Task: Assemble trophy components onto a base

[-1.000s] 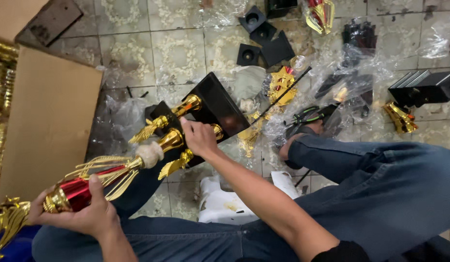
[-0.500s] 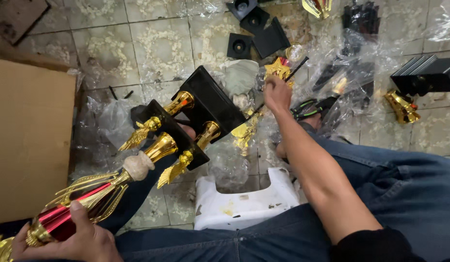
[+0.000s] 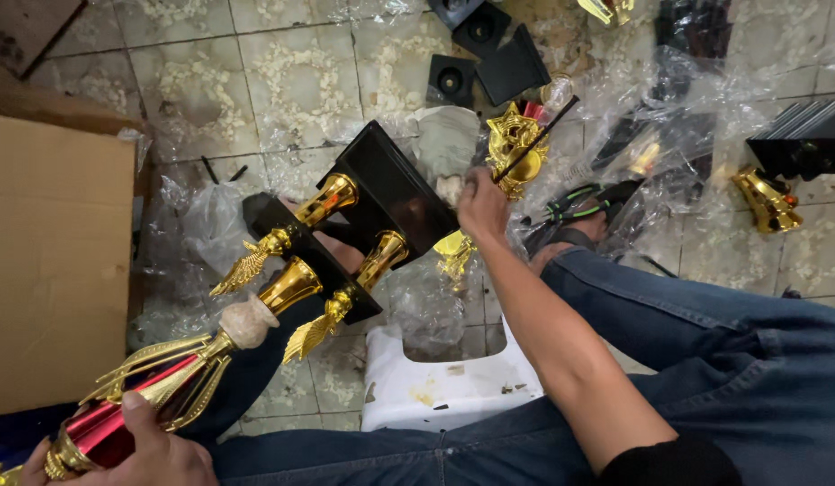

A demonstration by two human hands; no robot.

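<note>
I see my left hand (image 3: 156,445) clamped around the red-and-gold column of a tall gold trophy with two black square base tiers (image 3: 282,288), which lies tilted across my lap, base pointing away from me. Just beyond that base, my right hand (image 3: 478,205) has its fingers closed on a thin black rod (image 3: 534,139) beside a gold star-shaped topper (image 3: 514,148). A brown cardboard box (image 3: 53,270) sits left of the trophy

Left hand (image 3: 156,445), lower left of frame, grips red-and-gold trophy (image 3: 255,310) by its stem; black base points to centre. Right hand (image 3: 480,202), upper centre, closed on thin black rod (image 3: 536,139) beside gold star piece (image 3: 516,148). Cardboard box (image 3: 53,270) at left edge.
</note>
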